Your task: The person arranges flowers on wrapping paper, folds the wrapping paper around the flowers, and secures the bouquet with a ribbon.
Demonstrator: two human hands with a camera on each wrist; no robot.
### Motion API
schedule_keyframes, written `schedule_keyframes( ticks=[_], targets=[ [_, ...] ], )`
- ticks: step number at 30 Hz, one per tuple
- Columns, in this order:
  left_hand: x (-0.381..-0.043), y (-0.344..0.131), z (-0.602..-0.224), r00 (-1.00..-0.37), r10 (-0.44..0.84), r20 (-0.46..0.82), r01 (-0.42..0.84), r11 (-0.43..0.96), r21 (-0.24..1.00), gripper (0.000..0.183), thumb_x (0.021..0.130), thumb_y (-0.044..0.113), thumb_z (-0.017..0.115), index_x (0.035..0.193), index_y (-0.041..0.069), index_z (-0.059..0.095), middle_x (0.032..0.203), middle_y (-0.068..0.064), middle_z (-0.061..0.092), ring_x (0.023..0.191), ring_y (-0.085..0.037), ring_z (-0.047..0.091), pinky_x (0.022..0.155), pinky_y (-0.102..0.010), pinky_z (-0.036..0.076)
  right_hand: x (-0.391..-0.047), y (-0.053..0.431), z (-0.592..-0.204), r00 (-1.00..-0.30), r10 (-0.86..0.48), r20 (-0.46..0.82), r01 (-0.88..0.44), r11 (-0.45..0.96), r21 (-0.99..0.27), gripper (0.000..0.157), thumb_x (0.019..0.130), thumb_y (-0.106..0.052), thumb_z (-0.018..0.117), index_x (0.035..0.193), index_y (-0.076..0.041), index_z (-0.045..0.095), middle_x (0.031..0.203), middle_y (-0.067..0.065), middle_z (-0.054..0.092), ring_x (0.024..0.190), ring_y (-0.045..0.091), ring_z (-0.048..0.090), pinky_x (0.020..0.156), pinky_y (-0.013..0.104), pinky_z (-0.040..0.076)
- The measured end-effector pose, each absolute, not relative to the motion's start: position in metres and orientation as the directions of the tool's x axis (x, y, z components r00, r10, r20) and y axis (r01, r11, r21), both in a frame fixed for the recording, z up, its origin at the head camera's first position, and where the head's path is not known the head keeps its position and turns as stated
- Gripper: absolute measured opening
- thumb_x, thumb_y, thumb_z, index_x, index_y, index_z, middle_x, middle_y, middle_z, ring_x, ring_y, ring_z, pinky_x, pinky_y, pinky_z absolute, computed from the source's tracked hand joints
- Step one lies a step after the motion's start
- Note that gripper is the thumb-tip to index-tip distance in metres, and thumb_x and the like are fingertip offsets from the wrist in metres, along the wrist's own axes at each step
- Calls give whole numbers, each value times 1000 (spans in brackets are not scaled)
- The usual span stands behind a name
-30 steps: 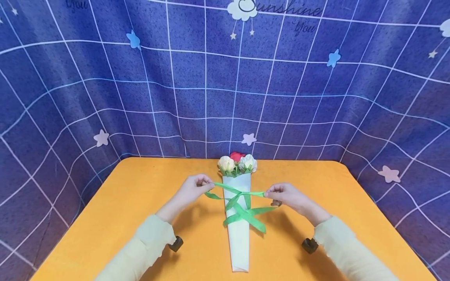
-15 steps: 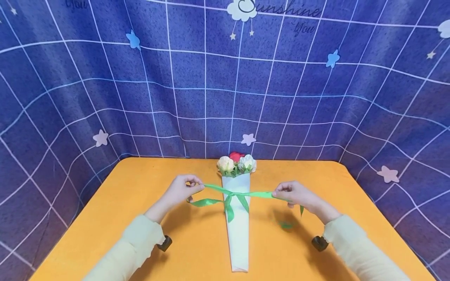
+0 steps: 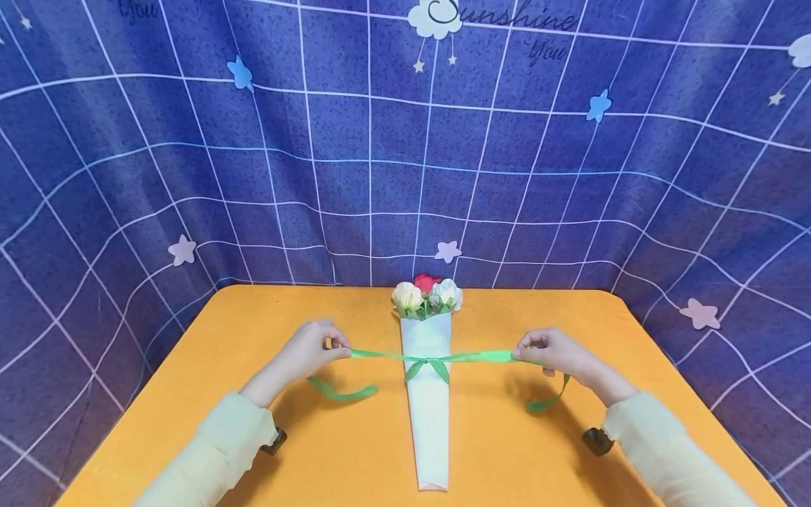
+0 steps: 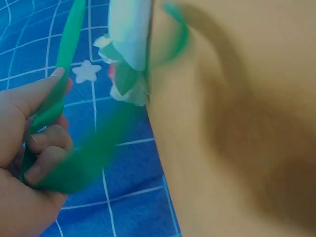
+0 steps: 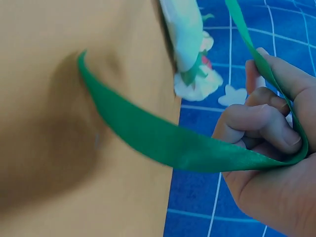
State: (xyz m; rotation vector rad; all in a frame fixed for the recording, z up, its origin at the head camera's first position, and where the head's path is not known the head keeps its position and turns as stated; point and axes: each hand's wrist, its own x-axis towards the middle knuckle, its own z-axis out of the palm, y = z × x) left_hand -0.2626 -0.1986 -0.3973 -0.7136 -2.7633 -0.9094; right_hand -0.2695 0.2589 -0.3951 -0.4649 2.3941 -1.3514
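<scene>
A bouquet in white wrapping paper [image 3: 429, 429] lies on the table, two pale flowers [image 3: 407, 297] and a red one [image 3: 426, 283] at its far end. Around the paper runs a green ribbon [image 3: 484, 356], with a small knot and two short loops at its middle. My left hand [image 3: 313, 350] pinches the ribbon's left side between thumb and forefinger; its tail curls loose below, blurred in the left wrist view. On the other side, my right hand [image 3: 554, 352] pinches the ribbon too, and a wide tail [image 5: 163, 140] hangs past the palm. Both stretches look taut.
The bouquet rests on an orange table [image 3: 507, 465]. Behind it and at both sides hangs a blue curtain [image 3: 405, 176] with a white grid and stars. A dark wrist camera [image 3: 598, 441] sits under the right sleeve, another [image 3: 274, 441] under the left.
My hands have moved apart, left hand leftward and right hand rightward, drawing the ribbon straight. The loops at the middle have shrunk to a small bow-like knot, and loose tails now hang outside.
</scene>
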Motion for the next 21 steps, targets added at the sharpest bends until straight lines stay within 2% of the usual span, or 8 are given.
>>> schedule_keyframes(
  ticks=[6,11,16,21],
  targets=[
    [-259,-212,-410,-874,404,270,485,753,445,8,79,19,76,75,19,69,71,10,52,65,-6,44,60,-23,39,-269,276,-406,-906,-403,-132,-116,533,-838,30,88,-28,66,91,3,64,77,5,60,47,6,32,43,23,33],
    [-257,-220,-419,-893,382,239,450,778,438,8,80,20,75,74,22,69,72,11,52,66,-6,46,62,-25,40,-270,287,-417,-925,-360,-119,-129,594,-794,32,86,-30,69,89,1,66,75,10,63,43,6,29,40,21,29],
    [-255,-223,-427,-908,373,189,418,799,433,9,81,21,74,74,23,68,74,12,53,68,-5,48,63,-25,43,-270,294,-428,-929,-368,-43,-241,689,-684,27,84,-33,70,80,-6,69,72,4,64,51,5,36,50,21,37],
    [-257,-229,-433,-921,353,165,390,829,401,12,80,18,74,72,22,66,75,11,53,67,-7,48,64,-27,43,-271,301,-437,-916,-401,3,-319,725,-610,22,85,-29,70,76,-9,70,73,1,66,57,3,39,55,21,38]
  ],
)
